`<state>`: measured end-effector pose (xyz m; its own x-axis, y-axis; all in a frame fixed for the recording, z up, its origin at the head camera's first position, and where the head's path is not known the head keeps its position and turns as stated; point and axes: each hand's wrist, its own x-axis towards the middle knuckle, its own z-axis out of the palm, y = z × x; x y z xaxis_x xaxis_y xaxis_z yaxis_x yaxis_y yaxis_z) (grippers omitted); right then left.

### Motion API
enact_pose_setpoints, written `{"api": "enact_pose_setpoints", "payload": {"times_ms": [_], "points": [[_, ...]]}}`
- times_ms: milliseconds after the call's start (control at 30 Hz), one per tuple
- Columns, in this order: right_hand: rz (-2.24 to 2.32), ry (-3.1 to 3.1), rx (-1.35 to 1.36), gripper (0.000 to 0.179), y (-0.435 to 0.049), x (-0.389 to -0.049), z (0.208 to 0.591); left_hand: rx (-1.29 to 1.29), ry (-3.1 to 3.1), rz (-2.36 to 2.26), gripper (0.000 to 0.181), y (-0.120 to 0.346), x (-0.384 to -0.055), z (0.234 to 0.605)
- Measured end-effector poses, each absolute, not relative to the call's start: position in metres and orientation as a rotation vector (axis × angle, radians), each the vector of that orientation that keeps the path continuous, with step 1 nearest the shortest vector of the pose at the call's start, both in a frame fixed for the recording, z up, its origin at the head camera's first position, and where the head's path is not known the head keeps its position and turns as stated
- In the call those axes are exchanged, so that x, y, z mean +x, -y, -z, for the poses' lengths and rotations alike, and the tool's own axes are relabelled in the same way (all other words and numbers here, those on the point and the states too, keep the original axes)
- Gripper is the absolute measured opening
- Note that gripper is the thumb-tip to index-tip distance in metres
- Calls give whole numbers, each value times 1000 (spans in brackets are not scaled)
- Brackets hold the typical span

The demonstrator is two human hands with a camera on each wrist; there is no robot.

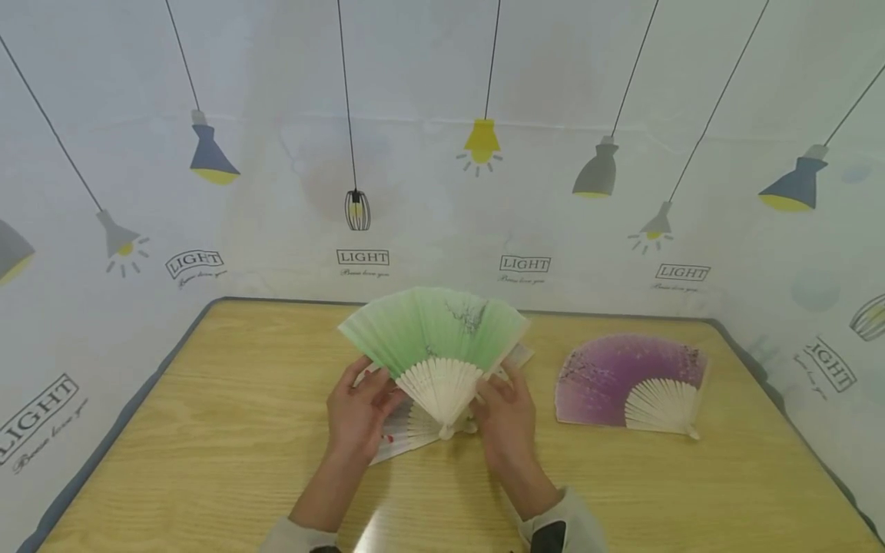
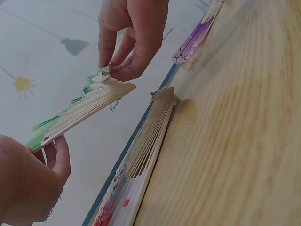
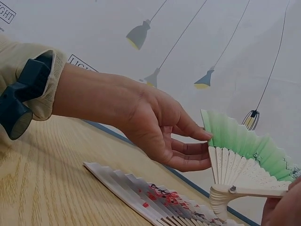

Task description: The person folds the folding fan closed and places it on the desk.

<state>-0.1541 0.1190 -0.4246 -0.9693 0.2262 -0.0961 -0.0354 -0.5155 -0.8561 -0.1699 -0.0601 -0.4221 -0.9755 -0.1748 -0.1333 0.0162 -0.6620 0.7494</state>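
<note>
Head view: from my far-off seat, I see the green folding fan (image 1: 415,330) spread wide, held up above the wooden table (image 1: 221,430). The left hand (image 1: 361,411) pinches one side and the right hand (image 1: 508,415) pinches the other, fingers clamped on it, probably so it can't fold up. Beneath lies a white folding fan (image 1: 401,440) with red marks. The purple folding fan (image 1: 594,388) lies off right, maybe to leave room.

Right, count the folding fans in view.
3: green fan, held by left hand and right hand; white fan, on the table below it; purple fan, on the table at right.
</note>
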Motion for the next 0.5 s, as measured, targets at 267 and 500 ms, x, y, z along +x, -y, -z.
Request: {"api": "enact_pose_setpoints", "payload": {"times_ms": [267,500], "points": [[-2580,1504,-294,54,-117,-154,424,298,1297,2757,38,63,-170,420],[-2573,1548,-264,51,-117,-153,424,305,1308,2766,39,63,-171,421]]}}
